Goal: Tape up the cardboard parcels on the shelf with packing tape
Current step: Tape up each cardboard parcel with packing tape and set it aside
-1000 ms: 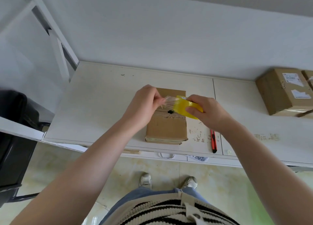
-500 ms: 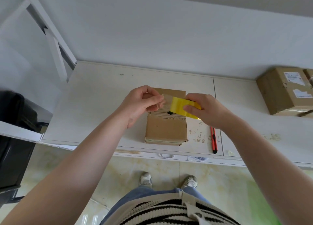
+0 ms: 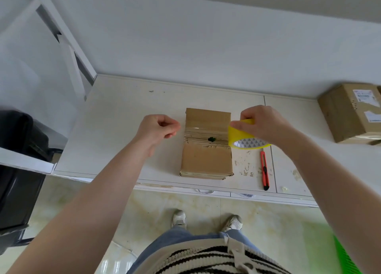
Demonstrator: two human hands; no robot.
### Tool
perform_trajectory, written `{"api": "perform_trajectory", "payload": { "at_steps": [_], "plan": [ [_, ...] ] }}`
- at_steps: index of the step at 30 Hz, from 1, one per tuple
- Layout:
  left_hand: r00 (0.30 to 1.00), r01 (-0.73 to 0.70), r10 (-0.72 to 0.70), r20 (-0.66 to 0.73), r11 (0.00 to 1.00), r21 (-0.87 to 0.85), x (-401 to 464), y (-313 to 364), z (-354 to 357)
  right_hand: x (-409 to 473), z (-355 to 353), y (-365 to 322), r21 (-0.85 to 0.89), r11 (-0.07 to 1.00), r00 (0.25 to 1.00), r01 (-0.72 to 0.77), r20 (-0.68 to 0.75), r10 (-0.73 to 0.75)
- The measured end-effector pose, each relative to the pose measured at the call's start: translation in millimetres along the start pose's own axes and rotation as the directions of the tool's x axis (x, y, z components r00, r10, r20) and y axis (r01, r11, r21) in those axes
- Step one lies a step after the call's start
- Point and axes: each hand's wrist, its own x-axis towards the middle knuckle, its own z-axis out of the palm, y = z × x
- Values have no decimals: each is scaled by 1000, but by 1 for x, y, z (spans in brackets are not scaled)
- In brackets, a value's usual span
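Note:
A flat cardboard parcel lies on the white shelf near its front edge, with a dark spot and taped bands across its middle. My right hand grips a yellow roll of packing tape over the parcel's right edge. My left hand hovers just left of the parcel with thumb and fingers pinched together on the tape's free end. A faint strip of clear tape runs across the parcel's top between my hands.
An orange box cutter lies on the shelf right of the parcel. A bigger labelled cardboard box stands at the far right against the wall. A black chair is at the left, a green object on the floor lower right.
My hands have drawn apart: the left moved left off the parcel, the right moved right with the roll, and the tape between them has lengthened across the parcel.

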Motion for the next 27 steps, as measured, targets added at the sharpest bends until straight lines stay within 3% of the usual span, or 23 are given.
{"api": "perform_trajectory", "payload": {
  "at_steps": [7, 18, 22, 27],
  "plan": [
    [998, 62, -63, -12, 998, -14, 12, -31, 16, 6, 18, 6, -159, 987, 999, -27, 16, 30],
    [992, 115, -114, -57, 993, 17, 23, -41, 23, 11, 25, 7, -188, 980, 998, -62, 12, 66],
    [995, -31, 55, -84, 964, 263, 24, -50, 24, 10, 26, 7, -183, 981, 997, -71, 6, 73],
    [969, -190, 246, -12, 778, 599, 20, -60, 29, 10, 27, 7, -188, 980, 997, -73, 1, 75]
  ]
}}
